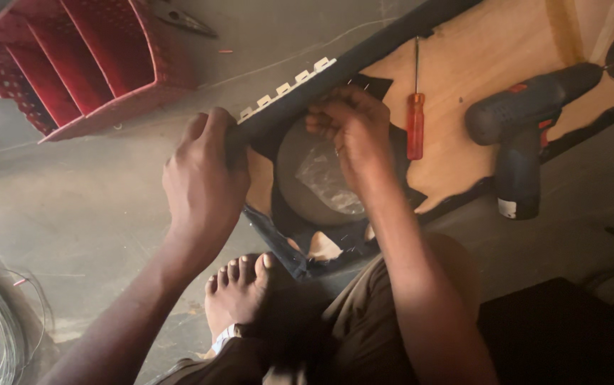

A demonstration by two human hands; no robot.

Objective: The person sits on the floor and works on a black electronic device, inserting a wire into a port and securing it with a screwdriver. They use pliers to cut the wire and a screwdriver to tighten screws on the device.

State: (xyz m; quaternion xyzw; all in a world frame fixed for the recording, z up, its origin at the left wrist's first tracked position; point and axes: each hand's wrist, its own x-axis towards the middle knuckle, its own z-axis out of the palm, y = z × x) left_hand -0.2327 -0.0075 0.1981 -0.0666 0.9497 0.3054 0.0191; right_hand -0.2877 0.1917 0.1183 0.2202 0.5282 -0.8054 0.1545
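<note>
**Here, two bare hands work the edge of a fabric-wrapped wooden panel**

Down on the concrete floor (93, 214), a person grips a plywood panel (492, 64) along its dark, cloth-covered edge (364, 57). The left hand (203, 178) is clamped over that edge, fingers curled round it and thumb hidden behind, closed firmly on the fabric-covered rim. The right hand (353, 132) sits just across from it, fingertips bunched and pinched together on the dark fabric (321, 246) at the rim of a round cut-out (314, 178); whether anything small is held between those fingers cannot be made out. The fabric hangs loose below both hands, spilling toward the person's bare foot (239, 292).

Just beyond the right hand's knuckles, a red-handled screwdriver (415, 117) lies flat on the bare wood. Farther out on the same side, well apart from the grip, a dark cordless drill (524, 125) rests on the panel, its handle hanging over the panel's edge. A row of small pale clips (285, 89) lines the edge just above the left hand. Up and away from that hand stands a red plastic basket (72, 60) with dividers, and pliers (186, 21) lie beside it. Coiled wire (0, 328) lies near the left forearm.
</note>
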